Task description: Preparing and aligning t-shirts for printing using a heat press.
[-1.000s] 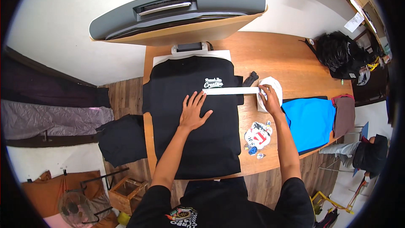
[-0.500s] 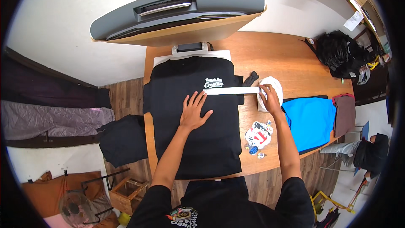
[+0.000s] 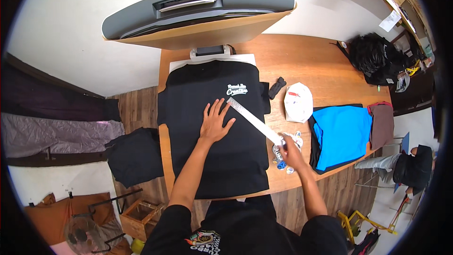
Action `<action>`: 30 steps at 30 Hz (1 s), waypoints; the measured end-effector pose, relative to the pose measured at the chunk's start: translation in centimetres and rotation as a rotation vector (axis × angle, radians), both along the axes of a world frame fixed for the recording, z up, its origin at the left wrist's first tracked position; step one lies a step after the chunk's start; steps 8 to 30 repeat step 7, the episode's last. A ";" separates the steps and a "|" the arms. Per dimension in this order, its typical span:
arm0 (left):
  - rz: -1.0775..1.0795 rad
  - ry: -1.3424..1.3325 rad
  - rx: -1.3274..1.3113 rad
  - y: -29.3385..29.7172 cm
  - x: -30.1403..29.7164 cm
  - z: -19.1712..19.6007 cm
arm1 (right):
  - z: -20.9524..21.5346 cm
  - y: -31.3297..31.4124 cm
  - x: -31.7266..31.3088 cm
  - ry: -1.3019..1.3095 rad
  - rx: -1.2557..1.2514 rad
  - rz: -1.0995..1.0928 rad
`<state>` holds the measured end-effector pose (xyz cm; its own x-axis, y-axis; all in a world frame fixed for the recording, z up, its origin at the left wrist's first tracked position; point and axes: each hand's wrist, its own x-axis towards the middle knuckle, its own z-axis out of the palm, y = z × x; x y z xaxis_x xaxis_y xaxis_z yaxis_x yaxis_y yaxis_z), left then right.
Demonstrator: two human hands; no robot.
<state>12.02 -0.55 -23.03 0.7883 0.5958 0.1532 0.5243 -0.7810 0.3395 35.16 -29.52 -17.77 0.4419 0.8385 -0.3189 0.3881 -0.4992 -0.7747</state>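
A black T-shirt (image 3: 212,160) lies spread over the pale lower plate of a heat press (image 3: 264,0), with white lettering (image 3: 237,89) on its chest. My left hand (image 3: 215,122) rests flat on the shirt with its fingers spread, the index fingertip by one end of a ruler (image 3: 257,123). From there the ruler slants toward me and to the right, off the shirt's edge. Its other end is gripped by my right hand (image 3: 291,155), above a cluster of cut-out stickers (image 3: 281,165). My right fingertips partly hide the stickers and the ruler's end.
The raised press head overhangs the shirt's far side. On the wooden table (image 3: 311,56) are a small black bundle (image 3: 278,87), a white wrapped container (image 3: 298,108), folded blue (image 3: 344,134) and brown cloth (image 3: 381,125), and a black bag (image 3: 377,56). Another person (image 3: 413,167) is at far right.
The ruler has swung from level below the lettering to a slant. My right hand has moved toward me, from beside the white container to over the stickers. My left hand stays in place.
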 end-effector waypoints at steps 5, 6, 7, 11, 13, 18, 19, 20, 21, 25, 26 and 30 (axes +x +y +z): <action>-0.062 -0.031 -0.089 -0.1 -0.1 -0.5 | -1.3 -4.0 -8.2 -0.076 0.069 -0.006; 0.023 -0.045 -0.057 -0.2 0.0 -0.6 | -1.4 -4.6 -9.2 -0.127 0.143 0.048; -0.013 -0.006 -0.125 -0.2 0.1 -0.7 | -1.7 -4.9 -9.1 -0.140 0.058 0.036; -0.013 -0.006 -0.125 -0.2 0.1 -0.7 | -1.7 -4.9 -9.1 -0.140 0.058 0.036; -0.013 -0.006 -0.125 -0.2 0.1 -0.7 | -1.7 -4.9 -9.1 -0.140 0.058 0.036; -0.013 -0.006 -0.125 -0.2 0.1 -0.7 | -1.7 -4.9 -9.1 -0.140 0.058 0.036; -0.013 -0.006 -0.125 -0.2 0.1 -0.7 | -1.7 -4.9 -9.1 -0.140 0.058 0.036; -0.013 -0.006 -0.125 -0.2 0.1 -0.7 | -1.7 -4.9 -9.1 -0.140 0.058 0.036; -0.013 -0.006 -0.125 -0.2 0.1 -0.7 | -1.7 -4.9 -9.1 -0.140 0.058 0.036; -0.013 -0.006 -0.125 -0.2 0.1 -0.7 | -1.7 -4.9 -9.1 -0.140 0.058 0.036; -0.013 -0.006 -0.125 -0.2 0.1 -0.7 | -1.7 -4.9 -9.1 -0.140 0.058 0.036; -0.013 -0.006 -0.125 -0.2 0.1 -0.7 | -1.7 -4.9 -9.1 -0.140 0.058 0.036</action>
